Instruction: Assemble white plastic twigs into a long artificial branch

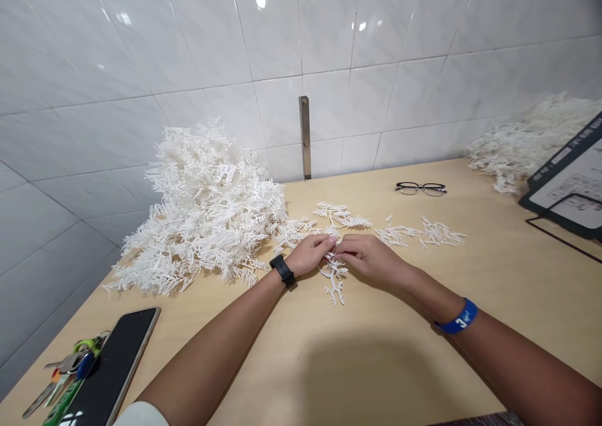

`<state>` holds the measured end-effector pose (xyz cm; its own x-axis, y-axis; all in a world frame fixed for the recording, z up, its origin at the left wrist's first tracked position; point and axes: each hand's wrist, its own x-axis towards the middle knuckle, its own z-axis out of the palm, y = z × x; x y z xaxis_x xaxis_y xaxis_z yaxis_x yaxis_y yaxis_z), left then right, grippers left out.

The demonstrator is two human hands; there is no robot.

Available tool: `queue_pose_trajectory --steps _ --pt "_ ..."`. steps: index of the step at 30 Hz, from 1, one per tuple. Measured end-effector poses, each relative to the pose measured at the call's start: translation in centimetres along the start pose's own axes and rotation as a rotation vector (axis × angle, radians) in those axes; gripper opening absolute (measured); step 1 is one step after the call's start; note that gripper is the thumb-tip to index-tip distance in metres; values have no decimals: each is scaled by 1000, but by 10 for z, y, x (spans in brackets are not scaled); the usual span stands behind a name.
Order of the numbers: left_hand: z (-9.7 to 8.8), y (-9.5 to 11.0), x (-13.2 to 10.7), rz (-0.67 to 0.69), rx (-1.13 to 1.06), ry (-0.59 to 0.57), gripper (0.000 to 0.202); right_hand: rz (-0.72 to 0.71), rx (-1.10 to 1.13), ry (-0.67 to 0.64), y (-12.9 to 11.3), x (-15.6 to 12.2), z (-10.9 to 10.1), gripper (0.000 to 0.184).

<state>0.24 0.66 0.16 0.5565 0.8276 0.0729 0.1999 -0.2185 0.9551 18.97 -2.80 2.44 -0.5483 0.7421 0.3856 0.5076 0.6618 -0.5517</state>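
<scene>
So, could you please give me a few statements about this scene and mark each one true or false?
1. The left hand and right hand are close together at a white branched piece. True.
2. The black watch is on the right wrist. False: the black watch is on the left wrist; the right wears a blue wristband.
3. A large white pile sits to the left of the hands. True.
4. The phone leans upright against the tiled wall. False: the phone lies flat on the table, next to some keys.
5. The person is wearing the eyeglasses. False: the eyeglasses rest on the table.
</scene>
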Motion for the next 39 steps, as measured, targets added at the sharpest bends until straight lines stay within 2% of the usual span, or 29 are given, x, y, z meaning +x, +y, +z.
queue_pose_trajectory --steps 4,11,16,20,27,32,35,37,39 --pt "0 3 -2 -9 2 -12 55 -8 -29 -16 -3 -1 -1 24" --pt "-7 8 -3 -30 -97 -118 59 72 -37 -31 0 -1 3 21" --pt "-9 5 -2 -35 -135 -93 59 22 178 -85 1 1 7 28" --pt "-9 6 -3 -43 -160 -100 60 82 337 -90 2 2 9 32" --pt "-8 5 -2 -46 -201 -74 59 153 631 -215 16 5 14 40" --pt "-9 3 -2 -35 -234 -98 55 207 759 -268 24 10 18 42" --pt "-11 1 -1 -38 -315 -76 53 199 845 -324 27 9 15 42" --pt "-14 -1 0 -33 -429 -14 53 188 903 -381 29 7 12 42" --pt "-16 -4 1 -26 -472 -35 54 209 950 -409 31 5 10 43"
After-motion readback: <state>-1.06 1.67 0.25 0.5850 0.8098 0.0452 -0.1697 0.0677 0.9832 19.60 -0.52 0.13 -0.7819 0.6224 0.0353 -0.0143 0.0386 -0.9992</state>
